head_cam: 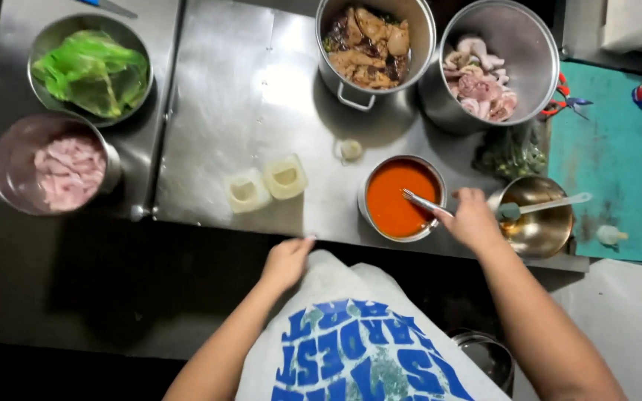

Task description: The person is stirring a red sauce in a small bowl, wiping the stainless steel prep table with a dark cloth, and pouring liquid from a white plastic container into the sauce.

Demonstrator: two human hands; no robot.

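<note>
A thin metal spoon handle (425, 203) is gripped in the closed fingers of the right hand (473, 220), and its far end is dipped into the orange-red sauce held in a round steel bowl (401, 197). This bowl is set near the front edge of the shiny stainless-steel tabletop (247, 96), just left of the right hand. The left hand (286, 263) is held at the front edge of the tabletop, above the white shirt with blue lettering (358, 341); its fingers are curled loosely and nothing is held in them.

Just right of the right hand, a smaller brass-coloured metal bowl (538, 215) is seen with a pale plastic spoon (548, 206) resting in it. Behind the sauce bowl, a tall steel pot of brown cooked meat (374, 41) and a second steel pot of pale raw meat pieces (493, 63) are placed side by side, touching or nearly so. Two small translucent square plastic containers (267, 186) are set left of the sauce bowl, close together. Far to the left, a metal bowl lined with a green plastic bag (91, 68) and a metal bowl of pink raw meat strips (57, 167) are found. A teal mat (618, 156) is laid on the right.
</note>
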